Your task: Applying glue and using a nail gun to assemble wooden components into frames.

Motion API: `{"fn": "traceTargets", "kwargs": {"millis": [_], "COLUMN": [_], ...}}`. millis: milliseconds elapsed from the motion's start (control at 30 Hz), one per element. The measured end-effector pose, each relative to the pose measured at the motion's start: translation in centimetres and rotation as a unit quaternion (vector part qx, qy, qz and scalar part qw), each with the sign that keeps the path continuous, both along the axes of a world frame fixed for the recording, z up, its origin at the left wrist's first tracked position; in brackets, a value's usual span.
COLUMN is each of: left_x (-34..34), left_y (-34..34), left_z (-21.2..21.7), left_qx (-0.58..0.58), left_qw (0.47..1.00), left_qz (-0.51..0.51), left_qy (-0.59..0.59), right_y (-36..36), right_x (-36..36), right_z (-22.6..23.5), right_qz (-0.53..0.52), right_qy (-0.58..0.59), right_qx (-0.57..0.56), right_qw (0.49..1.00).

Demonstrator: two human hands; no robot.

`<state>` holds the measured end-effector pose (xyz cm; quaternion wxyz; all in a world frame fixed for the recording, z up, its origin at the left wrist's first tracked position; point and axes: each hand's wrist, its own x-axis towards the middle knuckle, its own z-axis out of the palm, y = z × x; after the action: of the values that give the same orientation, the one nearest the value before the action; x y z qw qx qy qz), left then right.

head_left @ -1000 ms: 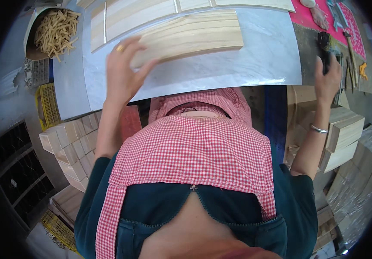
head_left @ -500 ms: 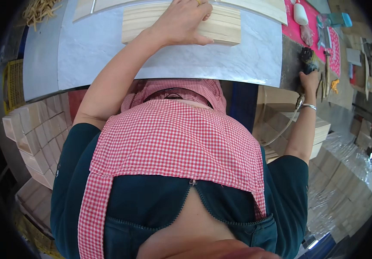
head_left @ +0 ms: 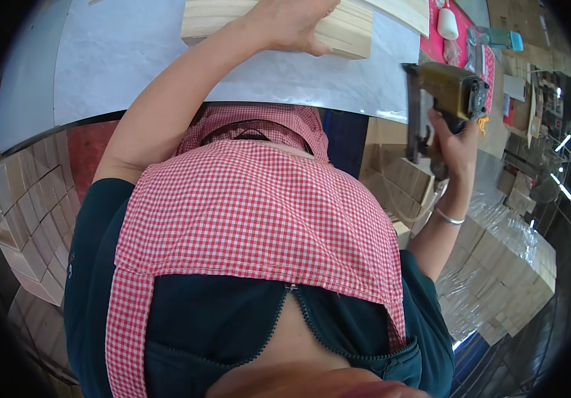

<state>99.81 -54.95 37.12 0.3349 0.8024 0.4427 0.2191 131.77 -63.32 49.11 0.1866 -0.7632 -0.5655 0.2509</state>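
My left hand [head_left: 292,25] grips a pale wooden block or box [head_left: 346,32] lying on the grey-white tabletop [head_left: 133,63]. Its thumb presses along the near side, while the other fingers are partly cut off by the upper edge. Whether the wooden piece is hollow cannot be seen. In my right hand [head_left: 456,142] is a nail gun [head_left: 446,83] with a yellowish-brown body and a dark magazine, lifted at the right end of the table. The hand is closed round its handle, and an air hose [head_left: 424,215] hangs below.
Flat pale boards [head_left: 404,12] lie beyond the wooden piece. A white bottle [head_left: 447,25] and a teal-lidded clear container [head_left: 497,38] are at the far right, by a pink cloth [head_left: 430,46]. Stacked wooden boxes stand left [head_left: 33,212] and, wrapped in film, right [head_left: 497,265].
My right hand has picked up the nail gun from the right end of the table and raised it inward. My left hand stays on the wooden piece. The view has shifted slightly.
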Motion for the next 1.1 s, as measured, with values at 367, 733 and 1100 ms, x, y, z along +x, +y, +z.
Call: {"fn": "traceTargets", "kwargs": {"millis": [367,733,1100], "left_x": [0.2,0.9,-8.9], "left_y": [0.2,0.8,-2.9], "left_z": [-0.2,-0.8,1.4], "left_qx": [-0.035,-0.058,-0.245], "left_qw": [0.999,0.998,0.962], "left_qz": [-0.018,-0.021,0.046], "left_qy": [-0.020,-0.008,0.111], "right_y": [-0.9,-1.9,-2.4], "right_x": [-5.0,-6.2,-6.8], "right_z": [0.3,-0.2,1.0], "right_qz": [0.074,0.016,0.050], "right_qy": [0.098,0.126,0.058], "right_qx": [-0.043,-0.057,-0.016], "right_qw": [0.992,0.990,0.997]}}
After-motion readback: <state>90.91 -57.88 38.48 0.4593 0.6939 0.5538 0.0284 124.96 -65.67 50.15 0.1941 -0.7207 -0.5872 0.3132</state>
